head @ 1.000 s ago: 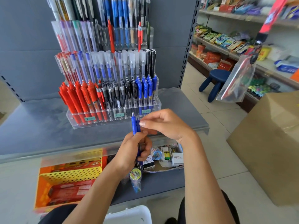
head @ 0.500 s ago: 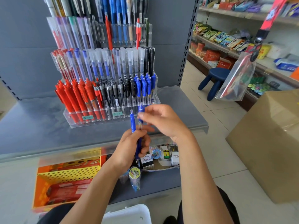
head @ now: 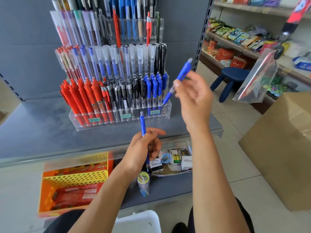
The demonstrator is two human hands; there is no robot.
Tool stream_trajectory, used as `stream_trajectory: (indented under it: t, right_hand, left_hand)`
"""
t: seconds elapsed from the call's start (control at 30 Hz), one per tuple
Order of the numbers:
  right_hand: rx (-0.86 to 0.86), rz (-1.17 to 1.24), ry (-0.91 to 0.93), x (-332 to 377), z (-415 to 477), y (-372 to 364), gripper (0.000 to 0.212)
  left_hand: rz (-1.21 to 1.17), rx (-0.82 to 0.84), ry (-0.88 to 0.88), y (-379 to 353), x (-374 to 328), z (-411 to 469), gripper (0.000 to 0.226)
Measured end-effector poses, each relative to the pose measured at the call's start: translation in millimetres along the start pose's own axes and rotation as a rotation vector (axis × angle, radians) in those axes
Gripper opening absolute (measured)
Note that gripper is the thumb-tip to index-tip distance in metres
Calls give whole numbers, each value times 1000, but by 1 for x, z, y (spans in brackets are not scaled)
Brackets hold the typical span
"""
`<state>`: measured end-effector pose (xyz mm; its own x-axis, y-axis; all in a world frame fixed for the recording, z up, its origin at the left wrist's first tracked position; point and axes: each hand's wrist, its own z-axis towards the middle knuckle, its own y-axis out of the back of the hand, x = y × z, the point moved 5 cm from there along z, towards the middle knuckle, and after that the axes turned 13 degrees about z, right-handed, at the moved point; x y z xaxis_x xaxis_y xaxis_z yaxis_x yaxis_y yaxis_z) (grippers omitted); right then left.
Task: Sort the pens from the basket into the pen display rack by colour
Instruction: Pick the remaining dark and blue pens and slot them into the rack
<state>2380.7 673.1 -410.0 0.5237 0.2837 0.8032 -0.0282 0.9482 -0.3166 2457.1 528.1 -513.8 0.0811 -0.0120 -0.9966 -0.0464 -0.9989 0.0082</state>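
A clear tiered pen display rack (head: 165, 113) stands on the grey shelf, its front row holding red pens at left, black and grey in the middle, blue at right. My right hand (head: 193, 96) pinches a blue pen (head: 182, 74) tilted, tip down at the rack's front right corner beside the blue group. My left hand (head: 143, 152) grips another blue pen (head: 143, 125) upright in front of the rack, below its front edge. The basket that the pens come from cannot be made out for certain.
The grey shelf (head: 42, 132) ends at a lip near my hands. Below it sit an orange-yellow perforated basket (head: 74, 179) and small boxed goods (head: 185, 163). A cardboard box (head: 277, 148) stands on the floor at right, a blue stool (head: 230, 78) behind it.
My right hand took one blue pen from the left hand's pair and carried it up and right to the rack's blue section. The left hand stays low, holding the other.
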Motion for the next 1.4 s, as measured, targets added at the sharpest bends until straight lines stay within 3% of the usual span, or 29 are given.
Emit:
stream_trajectory:
  t: [0.1,0.47,0.63,0.93,1.13,1.2,1.27,1.4]
  right_hand:
    - [-63,-65,119,2,12,6,23]
    - [-20,-241,94,-18,18,-5,29]
    - [58,-406,-19,-42,14,-10,27]
    - [-35,-589,-68,-52,10,-6,18]
    - [8,-610,-180,-52,1,0,31]
    - [-6,-512,-200,-39,-8,4,20]
    - [124,-455,-224,-25,-19,-1,16]
    - [579,-451,-433,-23,-42,-25,26]
  left_hand:
    - [-6,7,9,1,2,0,29]
    - [-3,23,35,2,2,1,26]
    - [-10,26,39,2,2,1,26]
    - [0,20,43,3,2,1,26]
    - [-1,3,48,5,0,-3,25]
    - [1,-1,48,5,-1,-4,25]
    - [4,-10,51,5,-1,-3,25]
    - [55,-37,56,1,-4,-5,26]
